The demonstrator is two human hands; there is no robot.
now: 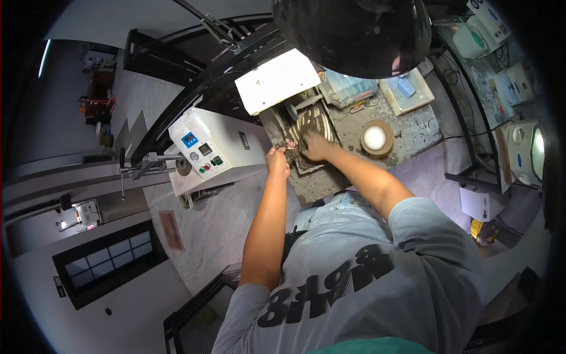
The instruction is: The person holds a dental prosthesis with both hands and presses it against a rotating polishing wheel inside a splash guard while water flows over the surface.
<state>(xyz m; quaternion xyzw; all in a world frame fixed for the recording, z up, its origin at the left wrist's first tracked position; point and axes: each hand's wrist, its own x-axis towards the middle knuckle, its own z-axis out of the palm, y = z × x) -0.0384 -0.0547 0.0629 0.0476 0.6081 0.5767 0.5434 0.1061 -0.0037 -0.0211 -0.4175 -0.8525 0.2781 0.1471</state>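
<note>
In my head view, my left hand (278, 161) pinches a small pink piece (290, 144) at the tray's (311, 169) left side; my muddy right hand (315, 144) is just right of it, its grip unclear. I can't tell the piece's long axis.

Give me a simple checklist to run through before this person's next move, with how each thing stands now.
1. Left hand grip secure: cannot tell; its fingertips are by something small, too blurred to make out.
2. Right hand clean: not ok; it looks coated in gray.
3. Right hand's fingers free: cannot tell; they blur into the dirty tray.
4. Bowl out of the way: ok; it sits on the table, apart from both hands.
5. Blue block out of the way: ok; it lies beyond the bowl.
6. Control box off: cannot tell from this view.
</note>
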